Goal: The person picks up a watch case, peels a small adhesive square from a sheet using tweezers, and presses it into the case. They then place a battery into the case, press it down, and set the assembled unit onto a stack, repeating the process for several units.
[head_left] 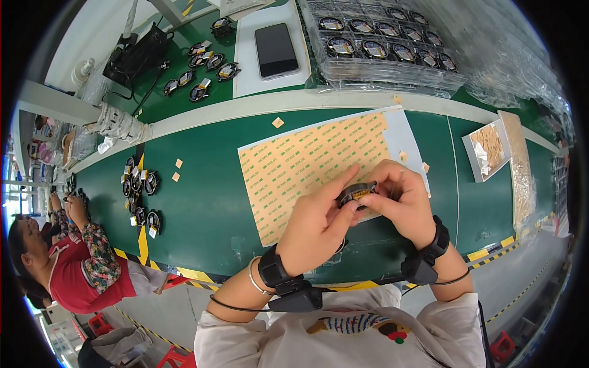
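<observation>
Between my two hands, over a yellow adhesive-backed sheet with green print (294, 178), is a round black device casing (348, 195) with a yellow-gold part inside. My left hand (316, 224) grips its left side, thumb near the lower edge and index finger stretched above it. The fingers of my right hand (402, 199) close on its right side, the thumb against the yellow part. My fingers cover some of the casing. Just below my left fingers, part of another dark rounded thing (342, 246) shows at the table's near side.
Several similar round modules (140, 193) lie in a cluster at left. Stacked clear trays (386, 70) hold more at the back, beside a phone (276, 50). A white box of tan scraps (488, 150) stands right. A co-worker in a red vest (86, 270) sits at left.
</observation>
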Available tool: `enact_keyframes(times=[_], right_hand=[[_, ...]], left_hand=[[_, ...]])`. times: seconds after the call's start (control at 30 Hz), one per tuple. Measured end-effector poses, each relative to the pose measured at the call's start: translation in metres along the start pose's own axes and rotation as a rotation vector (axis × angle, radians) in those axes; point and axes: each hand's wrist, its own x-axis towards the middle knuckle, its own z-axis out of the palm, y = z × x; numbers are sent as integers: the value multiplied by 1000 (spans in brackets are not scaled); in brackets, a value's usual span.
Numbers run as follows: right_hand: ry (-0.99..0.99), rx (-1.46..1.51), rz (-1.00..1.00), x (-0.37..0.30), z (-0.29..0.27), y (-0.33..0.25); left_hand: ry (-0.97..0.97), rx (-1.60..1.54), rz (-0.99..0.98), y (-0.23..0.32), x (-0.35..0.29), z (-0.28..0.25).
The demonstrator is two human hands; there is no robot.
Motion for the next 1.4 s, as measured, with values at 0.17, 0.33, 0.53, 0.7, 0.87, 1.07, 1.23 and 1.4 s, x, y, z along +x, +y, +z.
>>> enact_keyframes(times=[0.17, 0.33, 0.53, 0.7, 0.87, 1.07, 1.23, 1.4], right_hand=[[-108, 117, 92, -7, 7, -2], [-261, 56, 142, -7, 0, -9], [-228, -154, 173, -1, 10, -13], [-175, -170, 99, -4, 23, -3], [-419, -366, 10, -20, 25, -2], [-320, -787, -327, -28, 43, -4], [-78, -688, -272, -15, 14, -8], [267, -458, -372, 11, -40, -14]], left_hand=[[-183, 498, 45, 17, -3, -12], [-189, 563, 216, 4, -3, -12], [-171, 671, 213, 5, 3, -16], [-270, 729, 99, 29, 0, -55], [633, 968, 146, 39, -38, -141], [1017, 1232, -15, 22, -91, -294], [1053, 1381, -441, 23, -63, -290], [891, 1246, -119, 13, -50, -300]])
